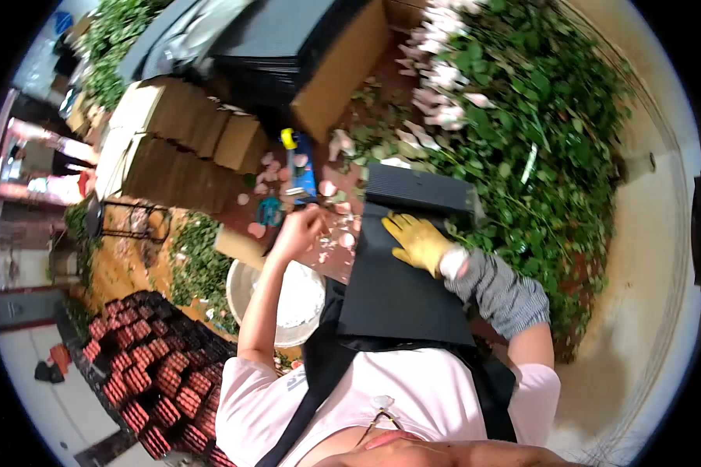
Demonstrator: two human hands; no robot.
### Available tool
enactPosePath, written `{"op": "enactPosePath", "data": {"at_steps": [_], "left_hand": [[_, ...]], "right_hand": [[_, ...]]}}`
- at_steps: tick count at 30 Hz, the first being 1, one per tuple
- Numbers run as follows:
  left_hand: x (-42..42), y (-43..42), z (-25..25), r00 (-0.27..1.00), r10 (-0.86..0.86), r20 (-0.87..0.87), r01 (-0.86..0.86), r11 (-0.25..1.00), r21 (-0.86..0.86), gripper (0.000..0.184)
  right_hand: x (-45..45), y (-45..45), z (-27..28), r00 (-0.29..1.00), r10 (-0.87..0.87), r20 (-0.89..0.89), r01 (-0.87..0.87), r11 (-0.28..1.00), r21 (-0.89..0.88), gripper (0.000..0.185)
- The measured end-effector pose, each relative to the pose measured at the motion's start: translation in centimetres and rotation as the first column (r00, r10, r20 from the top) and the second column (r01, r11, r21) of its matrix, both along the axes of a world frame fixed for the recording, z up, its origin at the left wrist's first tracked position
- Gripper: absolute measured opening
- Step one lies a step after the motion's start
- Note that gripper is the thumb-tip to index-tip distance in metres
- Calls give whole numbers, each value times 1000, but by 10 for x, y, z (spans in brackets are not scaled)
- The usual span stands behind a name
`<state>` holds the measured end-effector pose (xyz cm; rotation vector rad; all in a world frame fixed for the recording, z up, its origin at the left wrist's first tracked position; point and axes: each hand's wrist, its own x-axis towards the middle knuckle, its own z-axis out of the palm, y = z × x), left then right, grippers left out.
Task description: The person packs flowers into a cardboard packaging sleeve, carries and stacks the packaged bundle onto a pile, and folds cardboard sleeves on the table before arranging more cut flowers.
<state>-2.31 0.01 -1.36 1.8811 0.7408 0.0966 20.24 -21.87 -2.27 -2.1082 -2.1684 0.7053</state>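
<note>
My right hand point(419, 243), in a yellow glove, lies with its fingers spread on a large black sheet point(397, 292) in front of my body. Beyond it, at the sheet's far edge, sits a dark ridged stack of board point(420, 188). My left hand point(308, 227) is bare, its fingers curled together just below a blue tape dispenser point(304, 171) with a yellow part on top. Whatever the curled fingers hold is too small to make out. Teal-handled scissors point(269, 211) lie left of the dispenser among pink petals.
Leafy rose stems point(537, 156) with pale pink blooms are heaped at the right. A white bucket point(244, 300) stands below my left forearm. Stacked cardboard point(183, 128) and grey sheets point(265, 31) rise at the back left. Wrapped pinkish bundles point(167, 373) fill the lower left.
</note>
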Motion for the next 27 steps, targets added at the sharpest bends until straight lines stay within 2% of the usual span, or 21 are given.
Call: {"op": "enactPosePath", "data": {"at_steps": [1, 2, 3, 4, 5, 6, 7, 9, 10, 11, 13, 14, 15, 17, 19, 21, 23, 24, 25, 26, 27], "left_hand": [[-4, 16, 12, 987, 116, 116, -149, 930, 337, 17], [-9, 46, -6, 935, 295, 198, -349, 867, 356, 17], [-2, 60, 29, 904, 321, 282, -426, 728, 537, 17], [-9, 96, 16, 898, 282, 338, -439, 513, 738, 21], [-9, 120, 17, 891, 356, 283, -414, 379, 827, 30], [-9, 146, 11, 905, 389, 170, -298, 297, 907, 49], [-5, 162, 4, 889, 449, 86, -256, 332, 908, 67], [-10, 207, -56, 900, 433, 40, -146, 215, 966, 75], [-7, 206, -57, 882, 467, -69, -60, 256, 965, 63], [-5, 207, -58, 884, 464, -62, -67, 256, 964, 63], [3, 207, -50, 818, 535, -212, 68, 277, 958, 46], [8, 209, -46, 806, 550, -221, 80, 269, 960, 31], [7, 216, -45, 810, 530, -250, 121, 265, 956, 29], [7, 215, -21, 817, 505, -279, 31, 445, 895, 17], [-5, 223, -3, 798, 561, -221, -30, 403, 915, 13], [-18, 198, 24, 815, 505, 284, -294, -62, 954, 15], [-27, 157, 48, 798, 532, 283, -383, 86, 920, 17], [-38, 149, 35, 861, 470, 194, -432, 473, 768, 17], [-38, 118, 56, 972, 219, 88, -236, 925, 299, 15], [-31, 86, 56, 998, 56, 32, -51, 989, -137, 15], [-13, 45, 76, 993, -98, -66, 68, 933, -353, 16]], "right_hand": [[-13, -8, 0, 993, -58, 105, 59, 998, -5, 72], [-19, -12, -8, 990, -81, 119, 81, 997, 7, 73], [-21, -13, -17, 985, -106, 138, 105, 994, 16, 75], [-21, -12, -18, 984, -115, 139, 117, 993, -5, 76], [-20, -16, -36, 983, -137, 122, 132, 990, 47, 77], [-19, -16, -34, 986, -129, 109, 125, 991, 47, 78], [-19, -15, -28, 988, -125, 96, 121, 991, 48, 78], [-19, -14, -22, 987, -145, 74, 144, 989, 24, 79], [-17, -16, -22, 989, -137, 64, 133, 989, 61, 79], [-17, -17, -28, 988, -124, 92, 116, 989, 93, 79], [-16, -12, -18, 988, -126, 89, 121, 991, 59, 78], [-16, -12, -19, 987, -136, 90, 132, 990, 53, 78], [-16, -13, -21, 989, -135, 67, 130, 989, 73, 77], [-15, -13, -18, 988, -142, 52, 137, 986, 96, 76], [-16, -16, -13, 988, -136, 68, 125, 982, 144, 77], [-16, -17, -19, 987, -153, 58, 141, 975, 170, 75], [-15, -17, -25, 989, -149, 3, 146, 970, 192, 76], [-15, -18, -26, 988, -157, 9, 152, 967, 202, 75], [-17, -16, -21, 985, -174, 14, 168, 966, 199, 75], [-19, -12, -11, 986, -163, 41, 155, 978, 142, 74], [-19, -10, -4, 984, -161, 70, 155, 984, 83, 73]]}}
